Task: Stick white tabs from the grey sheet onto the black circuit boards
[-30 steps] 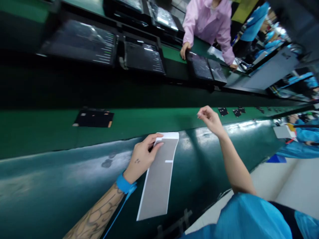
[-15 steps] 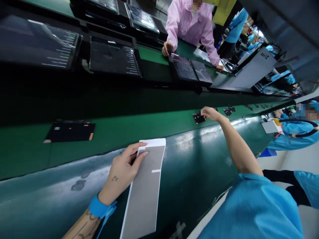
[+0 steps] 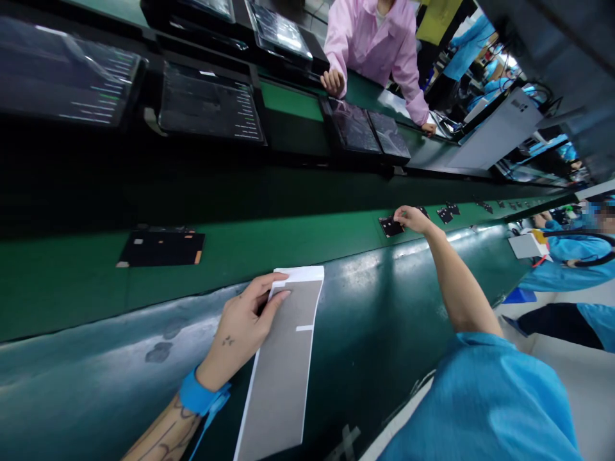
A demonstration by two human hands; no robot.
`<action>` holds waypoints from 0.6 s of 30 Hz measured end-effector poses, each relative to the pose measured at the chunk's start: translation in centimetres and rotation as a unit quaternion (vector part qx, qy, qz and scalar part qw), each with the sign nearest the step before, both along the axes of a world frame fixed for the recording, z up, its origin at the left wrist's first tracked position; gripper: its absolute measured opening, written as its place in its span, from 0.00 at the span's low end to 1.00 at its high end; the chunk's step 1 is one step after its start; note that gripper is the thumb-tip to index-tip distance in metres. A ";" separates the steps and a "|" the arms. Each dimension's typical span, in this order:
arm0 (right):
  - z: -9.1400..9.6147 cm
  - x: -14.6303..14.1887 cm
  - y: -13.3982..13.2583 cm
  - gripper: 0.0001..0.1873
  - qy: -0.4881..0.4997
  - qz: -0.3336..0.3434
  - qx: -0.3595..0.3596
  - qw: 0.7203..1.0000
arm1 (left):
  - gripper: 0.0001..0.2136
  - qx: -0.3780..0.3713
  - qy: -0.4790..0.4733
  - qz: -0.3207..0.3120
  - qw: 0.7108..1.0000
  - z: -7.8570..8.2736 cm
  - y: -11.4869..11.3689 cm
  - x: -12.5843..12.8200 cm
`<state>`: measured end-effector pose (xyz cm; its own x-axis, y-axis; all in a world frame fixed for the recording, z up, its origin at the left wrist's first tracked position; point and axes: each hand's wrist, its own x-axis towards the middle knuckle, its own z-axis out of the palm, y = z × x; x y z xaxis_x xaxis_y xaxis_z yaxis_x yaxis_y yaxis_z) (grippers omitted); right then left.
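My left hand [image 3: 245, 323], with a blue band on its wrist, pinches the upper left edge of a long grey sheet with a white backing [image 3: 283, 368]. The sheet lies at a slant over the near green surface. Reaching far to the right, my right hand [image 3: 413, 219] has its fingers closed at the edge of a small black panel [image 3: 390, 227] on the green belt [image 3: 269, 240]. Its fingertips partly cover that panel, and I cannot tell whether it is lifted. Another black panel [image 3: 163, 248], with copper-coloured patches, rests on the belt at left.
More black panels [image 3: 446, 212] lie farther along the belt. Behind it, black trays hold film-covered screens [image 3: 211, 102]. A co-worker in pink [image 3: 369, 45] stands across the line, one hand above a tray. Another person in blue [image 3: 562, 256] sits at right, beside a white box [image 3: 528, 248].
The left black panel has shifted right along the belt. The pink-sleeved co-worker's hand has risen off the tray edge. Both my hands keep their holds, and the view has shifted slightly.
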<state>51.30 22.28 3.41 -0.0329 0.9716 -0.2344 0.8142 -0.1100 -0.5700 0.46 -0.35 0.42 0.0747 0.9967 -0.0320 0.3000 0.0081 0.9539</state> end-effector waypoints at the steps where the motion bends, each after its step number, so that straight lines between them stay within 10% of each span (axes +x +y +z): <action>1: -0.3 0.0 -0.4 0.16 0.008 -0.019 0.020 1.000 | 0.16 0.000 -0.003 0.001 1.000 0.0 0.0 0.0; 13: -1.4 -2.2 -3.7 0.25 0.024 -0.170 0.190 0.967 | 0.16 0.012 -0.044 0.006 0.999 -0.6 0.3 0.5; 18: 0.1 -11.6 -6.6 0.19 0.080 -0.167 0.311 0.932 | 0.15 0.049 -0.063 0.031 0.996 0.4 0.4 0.6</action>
